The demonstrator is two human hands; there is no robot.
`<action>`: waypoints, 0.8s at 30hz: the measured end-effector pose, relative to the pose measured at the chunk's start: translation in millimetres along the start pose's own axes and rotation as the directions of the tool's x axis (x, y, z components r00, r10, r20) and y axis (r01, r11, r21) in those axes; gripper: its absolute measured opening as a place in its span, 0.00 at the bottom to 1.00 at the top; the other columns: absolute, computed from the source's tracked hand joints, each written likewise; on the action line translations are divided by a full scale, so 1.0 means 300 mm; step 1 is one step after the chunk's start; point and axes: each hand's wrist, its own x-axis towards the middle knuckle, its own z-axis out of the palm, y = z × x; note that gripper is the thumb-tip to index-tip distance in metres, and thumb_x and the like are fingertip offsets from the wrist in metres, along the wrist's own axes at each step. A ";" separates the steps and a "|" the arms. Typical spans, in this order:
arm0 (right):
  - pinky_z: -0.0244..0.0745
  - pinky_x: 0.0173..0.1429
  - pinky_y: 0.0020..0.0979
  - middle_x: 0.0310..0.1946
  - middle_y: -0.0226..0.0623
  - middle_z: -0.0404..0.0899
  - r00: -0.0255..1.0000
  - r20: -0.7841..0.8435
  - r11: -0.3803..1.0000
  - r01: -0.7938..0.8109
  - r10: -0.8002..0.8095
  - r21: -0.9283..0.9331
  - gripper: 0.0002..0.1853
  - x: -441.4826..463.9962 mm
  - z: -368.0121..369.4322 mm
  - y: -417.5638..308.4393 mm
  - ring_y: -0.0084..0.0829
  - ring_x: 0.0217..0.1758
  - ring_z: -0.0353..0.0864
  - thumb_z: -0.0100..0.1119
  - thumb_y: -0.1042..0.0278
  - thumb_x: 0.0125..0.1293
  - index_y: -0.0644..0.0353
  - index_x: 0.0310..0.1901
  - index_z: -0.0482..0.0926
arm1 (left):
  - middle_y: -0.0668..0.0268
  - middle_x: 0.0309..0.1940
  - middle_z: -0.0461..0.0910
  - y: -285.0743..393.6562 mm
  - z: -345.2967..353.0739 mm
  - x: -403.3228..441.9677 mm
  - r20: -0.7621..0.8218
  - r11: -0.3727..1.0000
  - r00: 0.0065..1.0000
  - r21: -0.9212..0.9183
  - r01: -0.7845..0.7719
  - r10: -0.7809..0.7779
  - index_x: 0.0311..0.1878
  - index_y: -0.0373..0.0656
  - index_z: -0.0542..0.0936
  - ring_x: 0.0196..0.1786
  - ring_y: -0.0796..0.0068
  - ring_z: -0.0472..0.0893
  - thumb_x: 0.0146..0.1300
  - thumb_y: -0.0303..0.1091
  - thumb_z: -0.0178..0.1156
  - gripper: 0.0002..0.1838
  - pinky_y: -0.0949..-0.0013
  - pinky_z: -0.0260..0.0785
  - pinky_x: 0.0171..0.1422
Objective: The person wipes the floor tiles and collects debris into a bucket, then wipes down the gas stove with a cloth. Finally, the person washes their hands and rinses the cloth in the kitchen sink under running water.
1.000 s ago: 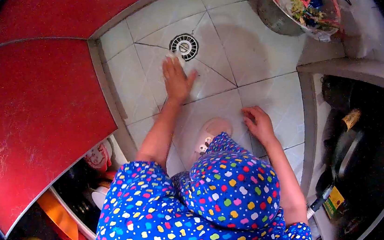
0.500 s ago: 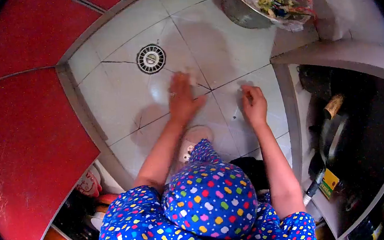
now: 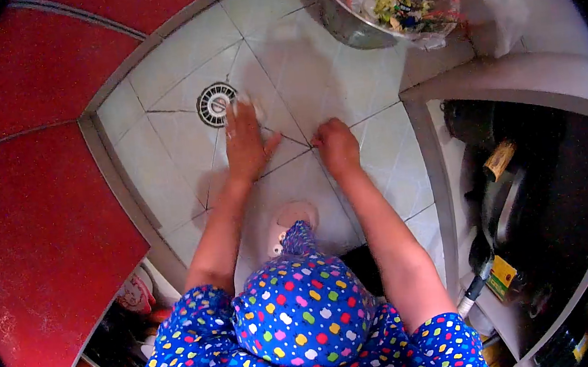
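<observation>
My left hand (image 3: 244, 146) lies flat on the tiled floor (image 3: 385, 167), fingers stretched forward and thumb out to the side. Its fingertips reach the right edge of the round floor drain (image 3: 213, 106). Something pale and blurred shows by those fingertips; I cannot make out what it is. To the right, my right hand (image 3: 338, 149) is low over the tiles with its fingers curled together. Whatever it may hold is hidden under the fingers.
A metal bin (image 3: 357, 30) full of scraps and wrappers stands at the top right. Red cabinet doors (image 3: 48, 231) line the left. An open cupboard at the right holds a pan with a wooden handle (image 3: 500, 160). A pink slipper (image 3: 301, 213) is below my hands.
My left hand has slid forward and left to the drain's edge. My right hand has moved left, closer to the left one, and its fingers are now turned downward. The view has shifted slightly.
</observation>
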 end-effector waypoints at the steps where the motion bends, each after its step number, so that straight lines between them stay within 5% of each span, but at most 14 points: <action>1: 0.72 0.46 0.40 0.38 0.41 0.76 1.000 -0.012 1.000 0.002 -0.002 -0.002 0.08 0.009 0.022 0.013 0.42 0.43 0.77 0.61 0.69 0.53 0.57 0.36 0.81 | 0.51 0.70 0.53 0.035 -0.016 -0.047 0.073 1.000 0.997 -0.003 -0.007 0.007 0.67 0.32 0.58 0.75 0.48 0.44 0.54 0.55 0.60 0.46 0.49 0.49 0.72; 4: 0.73 0.40 0.39 0.35 0.39 0.75 0.983 -0.159 0.995 0.088 -0.095 -0.049 0.06 -0.002 0.043 0.030 0.44 0.38 0.77 0.64 0.67 0.53 0.59 0.29 0.79 | 0.51 0.70 0.53 0.057 -0.021 -0.129 0.205 0.986 0.965 -0.078 -0.149 0.162 0.67 0.33 0.60 0.75 0.49 0.43 0.53 0.52 0.62 0.44 0.49 0.49 0.73; 5: 0.73 0.39 0.37 0.34 0.37 0.76 0.988 -0.140 0.996 0.066 -0.057 0.061 0.05 -0.003 0.007 0.011 0.41 0.37 0.78 0.64 0.69 0.53 0.59 0.29 0.80 | 0.52 0.70 0.53 0.060 -0.040 -0.104 0.286 0.989 0.948 -0.081 -0.125 0.143 0.67 0.35 0.60 0.75 0.50 0.45 0.52 0.51 0.63 0.44 0.48 0.49 0.72; 7: 0.74 0.39 0.34 0.33 0.36 0.77 0.992 -0.121 0.986 0.052 -0.032 0.160 0.03 0.000 -0.091 -0.029 0.38 0.36 0.79 0.64 0.70 0.54 0.59 0.29 0.80 | 0.53 0.70 0.53 0.008 -0.007 -0.037 0.204 0.981 0.961 -0.091 -0.172 0.187 0.67 0.36 0.61 0.75 0.50 0.46 0.52 0.50 0.63 0.43 0.47 0.49 0.72; 9: 0.73 0.38 0.28 0.31 0.33 0.79 0.942 -0.334 0.896 0.116 0.038 0.429 0.02 -0.004 -0.250 -0.066 0.29 0.34 0.79 0.63 0.74 0.55 0.59 0.31 0.81 | 0.54 0.70 0.53 -0.010 0.020 0.050 0.124 0.975 0.969 -0.100 -0.201 0.212 0.67 0.37 0.61 0.74 0.50 0.46 0.52 0.49 0.63 0.42 0.47 0.49 0.72; 11: 0.72 0.38 0.24 0.29 0.31 0.79 0.799 -0.598 0.885 0.322 -0.063 0.337 0.03 0.023 -0.478 -0.125 0.23 0.32 0.77 0.63 0.77 0.56 0.60 0.32 0.82 | 0.55 0.70 0.54 0.019 0.024 0.155 -0.014 0.979 0.981 -0.063 -0.196 0.195 0.67 0.38 0.61 0.74 0.50 0.48 0.54 0.49 0.63 0.41 0.46 0.51 0.71; 14: 0.73 0.39 0.26 0.32 0.33 0.81 0.555 -0.807 0.913 0.404 -0.200 0.051 0.04 0.163 -0.722 -0.160 0.26 0.32 0.79 0.63 0.76 0.56 0.59 0.34 0.83 | 0.56 0.70 0.53 0.073 0.034 0.276 -0.052 0.983 0.985 -0.076 -0.168 0.165 0.67 0.38 0.61 0.74 0.51 0.47 0.55 0.51 0.62 0.41 0.47 0.52 0.71; 17: 0.74 0.38 0.33 0.30 0.38 0.80 0.572 -0.735 0.923 0.327 -0.364 -0.203 0.04 0.339 -0.791 -0.056 0.37 0.32 0.80 0.64 0.73 0.54 0.58 0.33 0.83 | 0.57 0.70 0.53 0.085 0.063 0.344 -0.068 0.982 0.982 -0.055 -0.179 0.175 0.67 0.39 0.62 0.74 0.52 0.48 0.53 0.52 0.63 0.42 0.48 0.51 0.71; 19: 0.74 0.39 0.37 0.31 0.40 0.79 0.756 -0.630 0.984 0.111 -0.175 -0.139 0.04 0.339 -0.813 0.019 0.41 0.34 0.79 0.64 0.72 0.54 0.55 0.33 0.83 | 0.57 0.70 0.54 0.146 0.017 0.324 -0.047 0.984 0.986 0.079 -0.159 0.163 0.66 0.39 0.63 0.73 0.53 0.50 0.51 0.53 0.64 0.43 0.48 0.51 0.71; 22: 0.74 0.39 0.36 0.30 0.39 0.78 0.762 -0.645 0.994 -0.011 -0.059 -0.104 0.04 0.301 -0.818 0.013 0.41 0.33 0.79 0.64 0.72 0.53 0.54 0.33 0.82 | 0.58 0.70 0.55 0.143 -0.013 0.267 -0.063 0.983 0.996 0.174 -0.050 0.061 0.65 0.39 0.65 0.71 0.54 0.54 0.48 0.55 0.65 0.44 0.49 0.52 0.70; 24: 0.74 0.38 0.35 0.29 0.37 0.78 0.684 -0.714 0.989 0.095 -0.147 -0.113 0.05 0.284 -0.796 0.017 0.40 0.33 0.79 0.65 0.72 0.53 0.54 0.32 0.82 | 0.58 0.69 0.56 0.131 -0.026 0.218 -0.084 0.986 0.996 0.165 0.013 0.001 0.64 0.39 0.66 0.69 0.54 0.56 0.46 0.56 0.66 0.45 0.50 0.52 0.69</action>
